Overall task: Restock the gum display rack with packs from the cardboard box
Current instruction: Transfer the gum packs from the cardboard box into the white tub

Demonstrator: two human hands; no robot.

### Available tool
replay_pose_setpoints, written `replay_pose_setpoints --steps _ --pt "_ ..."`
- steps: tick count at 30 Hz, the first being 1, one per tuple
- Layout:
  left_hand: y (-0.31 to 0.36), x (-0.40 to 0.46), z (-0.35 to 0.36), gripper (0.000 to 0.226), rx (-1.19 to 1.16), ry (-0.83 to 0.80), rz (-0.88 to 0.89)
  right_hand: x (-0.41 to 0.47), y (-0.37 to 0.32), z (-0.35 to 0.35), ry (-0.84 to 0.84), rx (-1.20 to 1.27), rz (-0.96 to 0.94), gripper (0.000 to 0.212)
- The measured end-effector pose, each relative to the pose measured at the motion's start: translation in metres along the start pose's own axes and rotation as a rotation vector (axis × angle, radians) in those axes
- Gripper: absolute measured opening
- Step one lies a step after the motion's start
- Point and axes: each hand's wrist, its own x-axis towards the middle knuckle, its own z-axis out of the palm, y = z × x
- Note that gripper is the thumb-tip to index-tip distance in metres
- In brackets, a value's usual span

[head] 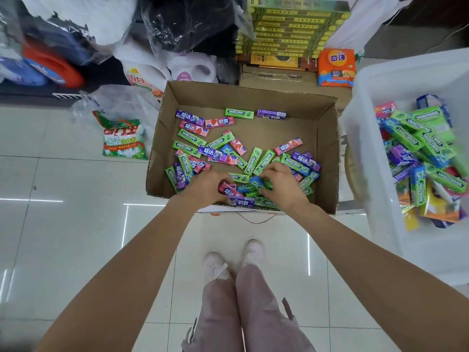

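An open cardboard box (327, 158) sits on the floor in front of me, its bottom strewn with several green, purple, pink and blue gum packs (220, 143). Both my hands are down in its near end. My left hand (203, 185) curls around a red-pink gum pack (226, 190). My right hand (281, 182) has its fingers closed on a blue and green pack (256, 181) in the pile. A yellow-green tiered display rack (291, 29) stands behind the box.
A white plastic tub (380, 199) at the right holds several more gum packs. Detergent bags (124, 138), bottles and plastic-wrapped goods line the left and back. An orange packet (336, 67) rests on flat cartons behind the box. My feet stand on the tiled floor just short of the box.
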Motion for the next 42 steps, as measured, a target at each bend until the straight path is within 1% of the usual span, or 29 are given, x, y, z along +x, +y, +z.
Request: replay_pose_setpoints --steps 4,7,11,14,18,21,23,25,28,31,36,42 --pt "0.002 0.001 -0.001 0.048 0.002 -0.006 -0.003 -0.001 -0.002 -0.001 -0.050 0.003 -0.011 0.034" --pt "0.003 -0.001 0.000 0.043 -0.057 0.049 0.010 -0.002 -0.005 -0.001 -0.049 0.026 -0.006 0.032" --pt "0.006 -0.009 -0.010 0.039 -0.186 0.200 -0.006 -0.004 -0.011 -0.003 0.010 0.087 0.016 0.032" --pt "0.011 -0.018 -0.017 0.035 -0.372 0.321 -0.037 -0.008 -0.020 -0.012 0.087 0.159 0.042 0.033" --pt "0.020 -0.031 -0.026 0.035 -0.522 0.383 -0.054 -0.016 -0.037 -0.028 0.155 0.234 0.076 0.035" --pt "0.027 -0.040 -0.034 0.028 -0.616 0.429 -0.062 -0.025 -0.048 -0.042 0.198 0.310 0.090 0.034" --pt "0.033 -0.043 -0.039 0.025 -0.643 0.453 -0.062 -0.030 -0.055 -0.051 0.235 0.356 0.104 0.033" --pt "0.041 -0.043 -0.044 0.027 -0.641 0.478 -0.071 -0.033 -0.061 -0.057 0.238 0.368 0.098 0.032" --pt "0.053 -0.042 -0.052 0.029 -0.612 0.541 -0.115 -0.035 -0.067 -0.062 0.230 0.387 0.105 0.032" --pt "0.065 -0.043 -0.060 0.027 -0.589 0.592 -0.116 -0.040 -0.068 -0.072 0.254 0.400 0.097 0.030" --pt "0.107 -0.045 -0.075 0.027 -0.662 0.625 -0.081 -0.055 -0.058 -0.112 0.367 0.410 0.043 0.030" --pt "0.200 -0.038 -0.088 0.023 -0.677 0.647 -0.014 -0.087 -0.021 -0.187 0.467 0.390 -0.009 0.027"
